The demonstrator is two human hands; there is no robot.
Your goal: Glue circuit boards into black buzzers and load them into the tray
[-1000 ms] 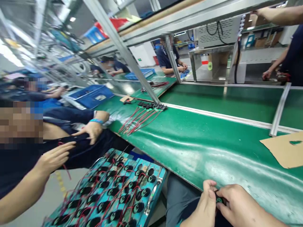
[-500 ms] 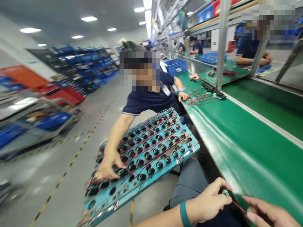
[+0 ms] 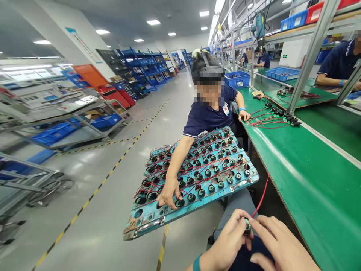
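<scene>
A small black round part with a green face (image 3: 247, 227) is pinched in the fingers of my left hand (image 3: 227, 241), low in the head view. From it a red wire (image 3: 263, 195) rises past the bench edge. My right hand (image 3: 282, 242) reaches in from the other side; its index fingertip is at the part and the wire's base, with the thumb spread away below. Ahead of my hands is a blue board with rows of holes (image 3: 172, 212), many of them filled with similar black parts (image 3: 201, 192) trailing red wires.
A co-worker's hand (image 3: 170, 194) is at the board's near row; their other hand (image 3: 244, 114) rests on the green bench (image 3: 318, 180). Wired black parts (image 3: 282, 113) lie farther along. A blue bin (image 3: 237, 79) stands behind. A metal post (image 3: 313, 56) rises from the bench.
The view has swung left, so the board and co-worker appear farther right. My right hand has come up against the part in my left hand. The red wire now points upward.
</scene>
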